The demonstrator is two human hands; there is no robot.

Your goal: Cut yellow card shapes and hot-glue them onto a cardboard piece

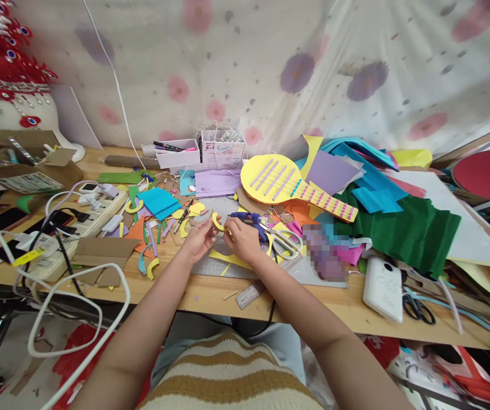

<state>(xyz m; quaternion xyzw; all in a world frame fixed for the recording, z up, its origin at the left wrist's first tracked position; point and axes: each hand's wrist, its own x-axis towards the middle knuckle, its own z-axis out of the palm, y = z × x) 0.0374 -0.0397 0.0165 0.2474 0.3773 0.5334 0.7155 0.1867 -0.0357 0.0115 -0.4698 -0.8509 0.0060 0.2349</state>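
Note:
A small curved yellow piece [217, 222] is held up between my two hands over the grey cutting mat [322, 278]. My left hand [200, 239] has its fingertips pinched close to the piece's left side. The fingers of my right hand [241, 238] are closed on the piece's right end. A blue glue gun [247, 217] lies just behind my right hand, and scissors with pale handles [288, 242] rest to its right. Beyond them lies a yellow lute-shaped paper craft [270, 177] with purple strips and a pink-marked neck.
Coloured paper scraps and a blue sheet [158, 203] lie to the left, near a power strip [86, 228] with tangled cables. At the right are green fabric-like paper [416, 230], a white power bank [382, 289] and black scissors [418, 308]. A metal ruler [250, 294] is near the front edge.

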